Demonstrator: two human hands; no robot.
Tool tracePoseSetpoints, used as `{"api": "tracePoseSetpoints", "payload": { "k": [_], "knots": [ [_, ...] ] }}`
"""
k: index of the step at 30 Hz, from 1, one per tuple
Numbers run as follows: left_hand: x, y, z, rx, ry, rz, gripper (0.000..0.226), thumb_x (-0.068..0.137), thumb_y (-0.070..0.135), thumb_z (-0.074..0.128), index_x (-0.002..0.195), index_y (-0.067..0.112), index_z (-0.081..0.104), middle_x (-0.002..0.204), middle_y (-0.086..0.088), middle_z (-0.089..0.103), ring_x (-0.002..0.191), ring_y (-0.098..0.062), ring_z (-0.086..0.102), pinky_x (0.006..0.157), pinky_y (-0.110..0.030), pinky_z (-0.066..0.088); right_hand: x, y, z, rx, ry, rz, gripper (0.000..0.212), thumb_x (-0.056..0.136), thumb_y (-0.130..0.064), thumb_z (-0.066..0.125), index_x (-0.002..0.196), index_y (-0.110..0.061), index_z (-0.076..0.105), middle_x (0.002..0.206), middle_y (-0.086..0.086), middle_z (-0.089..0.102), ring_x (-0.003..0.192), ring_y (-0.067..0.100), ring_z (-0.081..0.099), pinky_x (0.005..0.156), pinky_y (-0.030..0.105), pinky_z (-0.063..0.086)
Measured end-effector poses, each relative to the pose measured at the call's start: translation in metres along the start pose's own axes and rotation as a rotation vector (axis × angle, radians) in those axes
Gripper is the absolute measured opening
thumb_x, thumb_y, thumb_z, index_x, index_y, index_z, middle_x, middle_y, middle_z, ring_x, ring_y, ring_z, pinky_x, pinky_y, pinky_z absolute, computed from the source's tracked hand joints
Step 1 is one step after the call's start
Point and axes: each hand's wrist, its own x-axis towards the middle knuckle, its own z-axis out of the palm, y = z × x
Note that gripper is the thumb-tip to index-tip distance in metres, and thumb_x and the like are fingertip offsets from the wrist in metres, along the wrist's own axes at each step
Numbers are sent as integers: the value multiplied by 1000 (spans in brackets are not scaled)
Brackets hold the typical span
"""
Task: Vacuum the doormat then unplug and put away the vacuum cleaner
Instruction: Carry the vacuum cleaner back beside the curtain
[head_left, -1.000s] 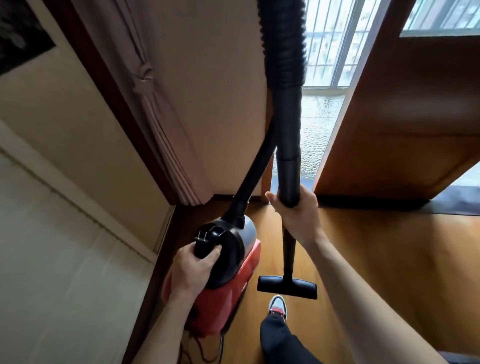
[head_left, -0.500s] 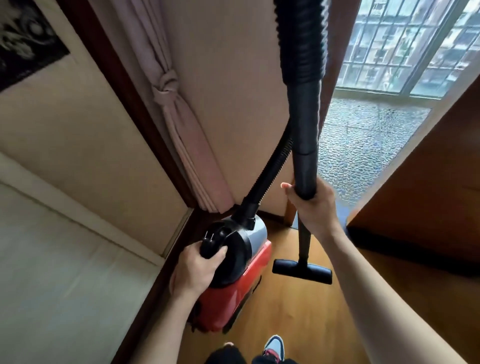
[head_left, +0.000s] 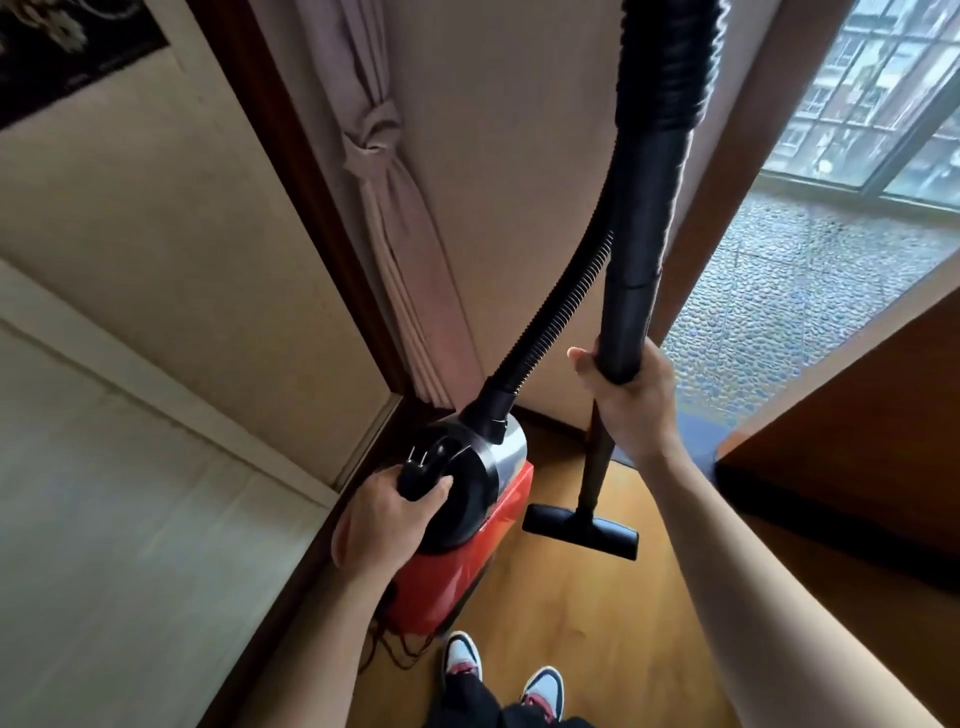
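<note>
Gripping 1 vacuum cleaner (head_left: 470, 525) by left hand (head_left: 382, 525) | right hand (head_left: 631, 402) clenched on 1 wand (head_left: 631, 312) | 2 shoes (head_left: 462, 660)

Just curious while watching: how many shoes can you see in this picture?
2. One shoe is at the bottom on the wooden floor, just below the red vacuum cleaner; the other shoe is to its right, lower down. Both are partly hidden by dark trouser legs.

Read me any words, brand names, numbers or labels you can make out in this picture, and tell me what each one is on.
No text can be read.
Dark poster on the wall at upper left: faint small lettering near its lower edge, too blurred to read.
Vacuum cleaner: no brand or label visible on its red and black body.
Hose and floor nozzle: plain black, no markings.
</note>
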Motion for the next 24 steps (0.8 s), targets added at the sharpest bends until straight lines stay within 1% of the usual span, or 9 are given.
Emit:
{"api": "tracePoseSetpoints", "payload": {
  "k": [3, 6, 7, 9, 11, 13, 16, 20, 24],
  "knots": [
    [12, -18, -4, -29, -19, 6, 20, 80, 35, 79, 73, 17, 71, 69, 4, 70, 69, -12, 68, 63, -36, 56, 1, 6, 22, -2, 1, 17, 32, 87, -16, 79, 82, 4, 53, 76, 30, 54, 69, 42, 50, 57, 43, 42],
    [20, -36, -7, -14, -67, 3, 25, 81, 34, 79, 65, 19, 66, 59, 6, 64, 58, -6, 64, 52, -21, 45, 2, 18, 45, -6, -1, 53, 32, 86, -19, 79, 80, -1, 54, 74, 28, 56, 67, 43, 53, 58, 44, 45],
    [22, -41, -7, -2, -78, -3, 27, 81, 33, 78, 65, 16, 66, 57, 7, 63, 56, -6, 63, 49, -15, 41, 2, 21, 52, -3, 6, 55, 31, 86, -19, 79, 80, -1, 54, 73, 27, 58, 68, 43, 54, 58, 42, 46],
    [24, -50, -7, 21, -98, -16, 28, 82, 32, 78, 66, 13, 67, 56, 8, 61, 53, -2, 60, 46, -10, 39, 1, 28, 64, -2, 6, 43, 28, 87, -16, 80, 79, -2, 56, 73, 24, 61, 68, 41, 56, 58, 35, 47],
    [29, -62, -5, 26, -112, -49, 25, 83, 32, 77, 69, 14, 67, 59, 10, 61, 53, 3, 59, 47, -9, 40, 2, 35, 75, -11, -8, 40, 25, 87, -13, 80, 79, -3, 58, 74, 23, 62, 68, 38, 58, 57, 21, 45],
    [34, -73, -3, 31, -118, -87, 25, 83, 33, 77, 71, 13, 68, 62, 10, 63, 56, 4, 59, 48, -11, 41, 5, 42, 85, 8, -9, 39, 25, 87, -14, 80, 77, -9, 58, 73, 21, 64, 67, 35, 59, 58, 15, 44],
    [45, -88, 6, 72, -137, -120, 27, 84, 33, 76, 76, 8, 70, 65, 13, 61, 58, 4, 55, 50, -13, 45, 12, 64, 101, 29, -28, 69, 29, 88, -18, 80, 74, -23, 55, 72, 15, 63, 65, 25, 59, 60, 15, 44],
    [56, -104, 24, 78, -151, -130, 18, 84, 26, 76, 82, 8, 74, 65, 21, 55, 56, 14, 54, 55, -3, 42, 22, 98, 120, 62, -49, 82, 25, 87, -17, 80, 78, -10, 59, 72, 13, 63, 63, 14, 58, 60, 12, 44],
    [74, -134, 56, 57, -152, -175, 14, 84, 22, 77, 83, 8, 74, 65, 23, 55, 60, 9, 60, 56, -1, 42, 33, 146, 143, 59, -72, 71, 25, 87, -18, 81, 81, -8, 58, 73, 15, 64, 64, 17, 58, 62, 15, 47]
  ]
}}
